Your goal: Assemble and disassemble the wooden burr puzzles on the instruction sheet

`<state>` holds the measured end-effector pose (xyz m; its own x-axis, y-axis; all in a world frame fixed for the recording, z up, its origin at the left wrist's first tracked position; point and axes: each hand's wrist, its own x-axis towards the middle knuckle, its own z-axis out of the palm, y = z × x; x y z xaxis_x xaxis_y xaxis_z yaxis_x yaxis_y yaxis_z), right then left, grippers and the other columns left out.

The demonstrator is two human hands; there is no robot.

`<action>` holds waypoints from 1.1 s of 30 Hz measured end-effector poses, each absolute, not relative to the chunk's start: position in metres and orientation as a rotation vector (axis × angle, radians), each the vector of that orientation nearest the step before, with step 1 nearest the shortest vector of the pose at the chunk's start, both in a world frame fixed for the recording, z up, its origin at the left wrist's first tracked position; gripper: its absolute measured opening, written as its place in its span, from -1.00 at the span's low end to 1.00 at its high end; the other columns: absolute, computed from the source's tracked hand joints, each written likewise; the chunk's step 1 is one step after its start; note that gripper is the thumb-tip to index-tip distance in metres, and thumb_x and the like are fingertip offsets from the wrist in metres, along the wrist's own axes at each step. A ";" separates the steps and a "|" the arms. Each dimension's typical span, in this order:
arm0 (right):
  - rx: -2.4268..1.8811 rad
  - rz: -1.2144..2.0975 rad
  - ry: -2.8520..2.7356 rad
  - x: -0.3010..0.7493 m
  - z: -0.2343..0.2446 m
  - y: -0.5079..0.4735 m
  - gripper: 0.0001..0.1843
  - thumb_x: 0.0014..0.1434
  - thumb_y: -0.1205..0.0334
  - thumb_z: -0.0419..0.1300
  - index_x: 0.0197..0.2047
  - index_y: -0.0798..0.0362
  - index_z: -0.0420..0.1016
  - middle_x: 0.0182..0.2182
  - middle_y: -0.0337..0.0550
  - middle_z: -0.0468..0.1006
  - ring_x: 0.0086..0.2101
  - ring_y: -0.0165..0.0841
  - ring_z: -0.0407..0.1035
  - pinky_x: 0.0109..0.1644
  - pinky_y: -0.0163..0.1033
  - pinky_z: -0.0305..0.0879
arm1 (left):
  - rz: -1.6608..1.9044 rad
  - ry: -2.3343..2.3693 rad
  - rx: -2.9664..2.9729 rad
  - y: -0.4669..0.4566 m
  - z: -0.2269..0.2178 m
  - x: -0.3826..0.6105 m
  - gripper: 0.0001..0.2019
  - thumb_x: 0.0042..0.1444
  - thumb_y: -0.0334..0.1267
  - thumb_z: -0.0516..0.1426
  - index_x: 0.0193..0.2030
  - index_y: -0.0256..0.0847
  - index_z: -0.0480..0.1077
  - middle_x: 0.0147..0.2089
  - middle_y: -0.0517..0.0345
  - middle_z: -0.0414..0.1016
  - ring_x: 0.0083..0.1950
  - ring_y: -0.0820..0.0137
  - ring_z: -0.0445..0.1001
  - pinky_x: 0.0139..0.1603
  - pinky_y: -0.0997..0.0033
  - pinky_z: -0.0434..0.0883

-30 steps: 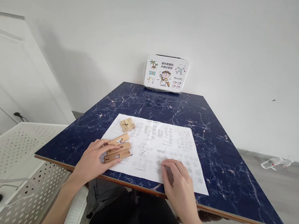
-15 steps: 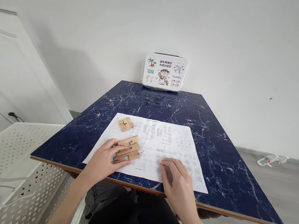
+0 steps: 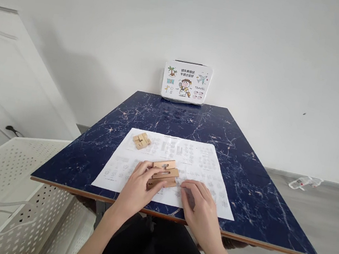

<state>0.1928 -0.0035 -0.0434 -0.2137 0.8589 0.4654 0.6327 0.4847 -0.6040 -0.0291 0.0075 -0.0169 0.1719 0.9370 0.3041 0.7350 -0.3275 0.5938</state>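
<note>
A printed instruction sheet [image 3: 202, 166] lies on a dark blue marbled table [image 3: 245, 172]. My left hand [image 3: 138, 188] rests on the sheet with its fingers closed against a flat row of three notched wooden bars [image 3: 164, 173], thumb at their near side. My right hand [image 3: 200, 210] lies on the paper just right of the bars, fingers curled and pressed down, apart from the wood. A small assembled group of wooden blocks [image 3: 141, 140] sits at the sheet's far left corner.
A white box with cartoon travel pictures [image 3: 185, 82] stands at the table's far edge against the wall. A white perforated basket [image 3: 4, 187] with a cable is at the left. A crumpled plastic bottle [image 3: 303, 182] lies on the floor at the right.
My left hand has slid the three wooden bars to the right across the sheet, from near its left edge to its middle. My right hand has stayed on the paper.
</note>
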 end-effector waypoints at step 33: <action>-1.116 0.536 -1.996 0.167 -0.038 0.007 -0.78 0.40 0.25 0.22 0.10 -0.07 0.42 0.00 -0.03 0.55 0.01 -0.06 0.42 0.01 0.07 0.50 | 0.957 1.776 2.233 0.006 -0.018 -0.041 -0.73 0.47 -0.08 0.05 0.14 0.01 0.51 0.07 0.02 0.44 0.20 0.08 0.42 0.21 0.00 0.45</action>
<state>0.1666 0.0066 -0.0381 -0.3172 0.8499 0.4209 0.5248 0.5269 -0.6685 -0.0411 0.0055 -0.0183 0.1048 0.9138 0.3924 0.8302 -0.2977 0.4714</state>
